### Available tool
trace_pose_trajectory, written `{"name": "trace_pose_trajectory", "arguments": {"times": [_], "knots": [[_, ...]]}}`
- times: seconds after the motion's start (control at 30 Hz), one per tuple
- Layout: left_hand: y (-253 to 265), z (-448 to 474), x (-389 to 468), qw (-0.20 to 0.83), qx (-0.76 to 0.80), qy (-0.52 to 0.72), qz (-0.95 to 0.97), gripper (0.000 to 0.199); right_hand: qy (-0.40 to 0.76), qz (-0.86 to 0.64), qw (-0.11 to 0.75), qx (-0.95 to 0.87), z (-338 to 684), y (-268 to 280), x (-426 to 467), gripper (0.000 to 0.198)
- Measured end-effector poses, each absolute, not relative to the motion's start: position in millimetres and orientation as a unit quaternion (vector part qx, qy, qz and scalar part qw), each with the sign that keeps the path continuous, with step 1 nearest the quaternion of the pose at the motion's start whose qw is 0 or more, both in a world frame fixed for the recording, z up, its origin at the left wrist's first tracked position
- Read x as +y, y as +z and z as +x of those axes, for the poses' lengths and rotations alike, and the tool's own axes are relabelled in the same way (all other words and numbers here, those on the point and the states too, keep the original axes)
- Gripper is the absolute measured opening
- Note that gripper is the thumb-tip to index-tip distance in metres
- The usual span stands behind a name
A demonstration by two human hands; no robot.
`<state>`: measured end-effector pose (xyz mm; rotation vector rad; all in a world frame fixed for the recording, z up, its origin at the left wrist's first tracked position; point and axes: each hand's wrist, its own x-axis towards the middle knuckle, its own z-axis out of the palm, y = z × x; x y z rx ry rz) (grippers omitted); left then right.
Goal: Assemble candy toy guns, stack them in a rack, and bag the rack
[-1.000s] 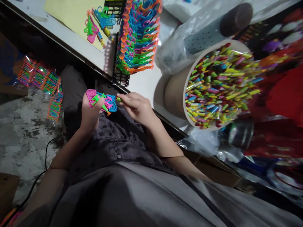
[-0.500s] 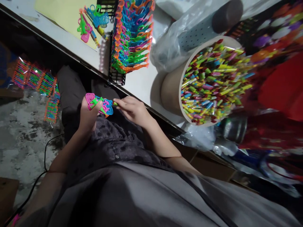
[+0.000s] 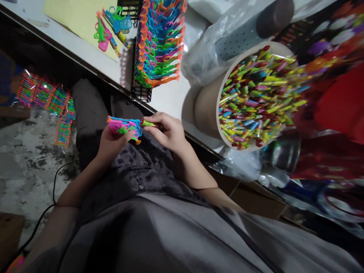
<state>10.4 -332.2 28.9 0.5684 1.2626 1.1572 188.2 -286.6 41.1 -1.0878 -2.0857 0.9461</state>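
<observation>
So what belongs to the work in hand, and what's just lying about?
Likely the job: plastic pieces in left hand; coloured stick in right hand; bucket of similar sticks; rack of similar pieces.

Seemingly lying about: dotted cylinder; crumpled clear plastic; cardboard box.

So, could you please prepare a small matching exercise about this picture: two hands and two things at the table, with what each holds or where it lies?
Column one
1. Left hand
2. Right hand
3. Bucket
4. Yellow sheet

Column two
A. Filled with many small colourful sticks
B. Holds pink, blue and green plastic pieces
C. Lies on the white table
D. Holds a thin rod, partly yellow-green, between thumb and fingers

Right pairs: 1-B, 2-D, 3-A, 4-C.
</observation>
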Motion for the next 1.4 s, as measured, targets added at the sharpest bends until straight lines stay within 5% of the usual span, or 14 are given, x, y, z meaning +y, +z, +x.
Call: {"name": "trace_pose_trajectory", "arguments": {"times": [0.33, 0.6, 0.83, 1.03, 1.1, 1.23, 1.4], "knots": [[22.0, 5.5, -327.0, 0.64, 0.519, 0.5, 0.268, 0.033, 0.359, -0.436, 0.28, -0.776, 186.9, 46.0, -285.5, 0.036], [17.7, 0.1, -321.7, 0.697, 0.485, 0.476, 0.229, 0.032, 0.338, -0.538, 0.358, -0.684, 187.4, 37.2, -285.5, 0.04], [19.6, 8.8, -320.5, 0.724, 0.43, 0.5, 0.201, 0.034, 0.383, -0.423, 0.258, -0.78, 181.7, 44.6, -293.7, 0.033], [16.0, 0.7, -315.4, 0.682, 0.502, 0.487, 0.216, 0.037, 0.073, -0.676, 0.379, -0.628, 335.4, 42.4, -249.1, 0.019], [13.4, -3.2, -315.4, 0.681, 0.504, 0.471, 0.247, 0.038, -0.018, -0.746, 0.35, -0.566, 392.3, 31.9, -236.5, 0.018], [13.9, -6.0, -317.5, 0.674, 0.503, 0.466, 0.276, 0.04, 0.013, -0.811, 0.332, -0.482, 444.4, 10.9, -225.7, 0.021], [17.0, -4.9, -319.8, 0.651, 0.516, 0.478, 0.286, 0.039, 0.118, -0.699, 0.405, -0.578, 404.2, 29.3, -231.5, 0.025]]}}
